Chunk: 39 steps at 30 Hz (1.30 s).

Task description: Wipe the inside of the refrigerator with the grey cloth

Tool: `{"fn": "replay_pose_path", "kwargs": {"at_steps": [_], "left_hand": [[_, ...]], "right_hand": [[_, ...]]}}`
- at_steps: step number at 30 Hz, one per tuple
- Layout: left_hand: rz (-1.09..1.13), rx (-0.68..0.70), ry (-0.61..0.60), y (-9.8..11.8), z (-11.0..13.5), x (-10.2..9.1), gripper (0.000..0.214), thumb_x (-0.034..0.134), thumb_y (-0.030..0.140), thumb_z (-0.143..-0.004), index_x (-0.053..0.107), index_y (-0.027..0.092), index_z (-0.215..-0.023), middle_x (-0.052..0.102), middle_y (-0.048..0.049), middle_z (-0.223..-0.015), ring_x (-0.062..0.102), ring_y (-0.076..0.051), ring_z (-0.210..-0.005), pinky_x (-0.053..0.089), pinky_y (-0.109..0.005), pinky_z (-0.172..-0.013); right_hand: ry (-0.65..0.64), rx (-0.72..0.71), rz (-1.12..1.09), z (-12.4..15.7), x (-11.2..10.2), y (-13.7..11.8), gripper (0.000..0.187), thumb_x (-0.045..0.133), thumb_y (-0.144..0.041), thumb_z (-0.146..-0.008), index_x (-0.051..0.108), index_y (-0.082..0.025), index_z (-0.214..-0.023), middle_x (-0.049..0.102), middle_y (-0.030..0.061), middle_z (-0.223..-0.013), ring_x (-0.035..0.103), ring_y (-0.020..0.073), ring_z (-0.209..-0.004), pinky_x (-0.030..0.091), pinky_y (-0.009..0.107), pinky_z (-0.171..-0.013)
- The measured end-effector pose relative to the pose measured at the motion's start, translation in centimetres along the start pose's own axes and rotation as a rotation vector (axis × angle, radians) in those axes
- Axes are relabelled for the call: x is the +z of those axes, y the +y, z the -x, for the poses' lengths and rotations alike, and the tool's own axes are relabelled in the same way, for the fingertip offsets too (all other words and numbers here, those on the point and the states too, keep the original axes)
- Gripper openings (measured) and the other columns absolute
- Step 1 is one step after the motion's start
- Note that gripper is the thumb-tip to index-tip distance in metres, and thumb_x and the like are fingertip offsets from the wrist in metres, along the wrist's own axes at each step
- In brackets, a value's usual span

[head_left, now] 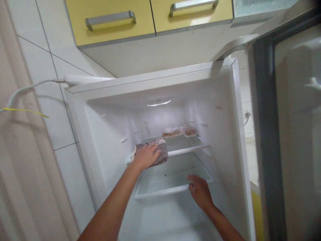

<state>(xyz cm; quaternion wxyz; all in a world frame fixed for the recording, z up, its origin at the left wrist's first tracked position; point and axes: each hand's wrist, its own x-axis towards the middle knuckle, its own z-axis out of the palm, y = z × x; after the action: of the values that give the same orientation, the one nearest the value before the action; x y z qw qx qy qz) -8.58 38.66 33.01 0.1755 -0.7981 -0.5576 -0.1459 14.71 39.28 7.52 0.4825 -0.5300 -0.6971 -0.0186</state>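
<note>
One cloth [155, 150] under left hand [145, 156], two shelves [187, 149], two food trays [171, 133]

Glossy white wall tiles [37, 83] with grey joints cover the left wall, and a white cable [27, 87] runs across them to the top of the open refrigerator [150, 77]. Above hang 2 yellow wall cabinets [112, 33] with brushed metal bar handles [110, 17], their pale underside in shade. A wall socket [247, 113] with a plug shows at the right, and a lamp [159, 102] glows in the refrigerator's ceiling.
</note>
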Motion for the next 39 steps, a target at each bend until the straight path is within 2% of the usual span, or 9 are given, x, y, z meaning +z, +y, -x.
{"fn": "replay_pose_path", "kwargs": {"at_steps": [8,12,17,19,23,26,28,34,39], "left_hand": [[0.031,0.176,-0.08,9.3,-3.9,0.3,0.058,0.03,0.056,-0.098,0.054,0.029,-0.144,0.055,-0.0065,-0.154,0.053,-0.035,-0.137,0.043,-0.058,-0.113],[0.043,0.245,-0.039,14.2,-5.5,0.9,0.055,0.038,0.056,-0.096,0.055,0.032,-0.142,0.066,-0.0077,-0.141,0.06,-0.037,-0.128,0.046,-0.062,-0.107],[0.083,0.238,0.027,15.3,-5.0,1.4,0.055,0.036,0.055,-0.097,0.057,0.027,-0.139,0.066,-0.0118,-0.139,0.059,-0.04,-0.127,0.048,-0.066,-0.102],[0.149,0.229,0.043,14.6,-4.6,1.4,0.054,0.04,0.052,-0.096,0.057,0.024,-0.139,0.064,-0.013,-0.141,0.058,-0.039,-0.129,0.048,-0.064,-0.104],[0.277,0.174,0.008,11.6,-4.4,1.0,0.045,0.042,0.036,-0.095,0.065,0.017,-0.129,0.068,-0.016,-0.135,0.063,-0.032,-0.125,0.049,-0.05,-0.108],[0.327,0.156,0.004,7.8,-3.2,0.6,0.043,0.04,0.028,-0.096,0.064,0.021,-0.13,0.068,-0.009,-0.138,0.062,-0.022,-0.128,0.048,-0.035,-0.111],[0.321,0.09,0.05,5.1,-1.1,0.8,0.046,0.038,0.026,-0.097,0.06,0.019,-0.136,0.063,-0.0098,-0.146,0.058,-0.022,-0.134,0.045,-0.038,-0.115],[-0.015,-0.085,0.434,0.0,7.2,4.4,0.046,0.043,0.017,-0.091,0.06,0.015,-0.133,0.066,-0.017,-0.139,0.058,-0.034,-0.133,0.041,-0.06,-0.117],[0.072,-0.163,0.71,-1.2,8.9,6.5,0.061,0.049,0.016,-0.088,0.041,0.004,-0.147,0.054,-0.0274,-0.147,0.048,-0.038,-0.141,0.046,-0.058,-0.115]], "right_hand": [[0.164,0.081,-0.245,-0.4,-1.6,-1.1,0.04,0.041,-0.015,-0.085,0.074,-0.019,-0.106,0.078,0.0103,-0.111,0.073,0.0243,-0.107,0.058,0.045,-0.099],[0.519,0.001,-0.221,-2.0,-6.0,-2.6,0.038,0.041,-0.013,-0.086,0.069,-0.021,-0.112,0.075,0.0099,-0.114,0.069,0.0236,-0.109,0.058,0.045,-0.095],[0.73,-0.099,-0.094,-6.2,-11.6,-5.5,0.034,0.045,-0.012,-0.086,0.066,-0.021,-0.112,0.07,0.0108,-0.109,0.064,0.0259,-0.109,0.054,0.048,-0.098],[0.645,-0.135,-0.096,-7.8,-12.5,-6.7,0.034,0.046,-0.012,-0.085,0.066,-0.021,-0.111,0.07,0.0106,-0.109,0.063,0.0257,-0.109,0.053,0.047,-0.098],[0.237,-0.221,-0.161,-10.8,-12.6,-9.9,0.04,0.04,-0.014,-0.089,0.064,-0.019,-0.12,0.07,0.0113,-0.126,0.063,0.0222,-0.119,0.049,0.041,-0.107],[-0.038,-0.152,0.009,-12.9,-12.4,-12.8,0.04,0.037,-0.029,-0.098,0.064,-0.018,-0.124,0.069,0.0146,-0.129,0.062,0.0258,-0.123,0.046,0.043,-0.109],[-0.208,-0.081,0.192,-14.0,-12.0,-14.8,0.048,0.037,-0.047,-0.099,0.065,-0.018,-0.125,0.068,0.0185,-0.13,0.059,0.0334,-0.126,0.042,0.053,-0.109],[-0.481,-0.182,0.36,-16.1,-8.8,-19.7,0.069,0.038,-0.068,-0.093,0.059,-0.02,-0.137,0.058,0.0226,-0.143,0.049,0.0429,-0.135,0.036,0.062,-0.109],[-0.573,-0.445,0.219,-17.3,-5.2,-23.4,0.058,0.034,-0.056,-0.097,0.06,-0.022,-0.137,0.059,0.0144,-0.147,0.053,0.0353,-0.135,0.04,0.058,-0.111]]}}
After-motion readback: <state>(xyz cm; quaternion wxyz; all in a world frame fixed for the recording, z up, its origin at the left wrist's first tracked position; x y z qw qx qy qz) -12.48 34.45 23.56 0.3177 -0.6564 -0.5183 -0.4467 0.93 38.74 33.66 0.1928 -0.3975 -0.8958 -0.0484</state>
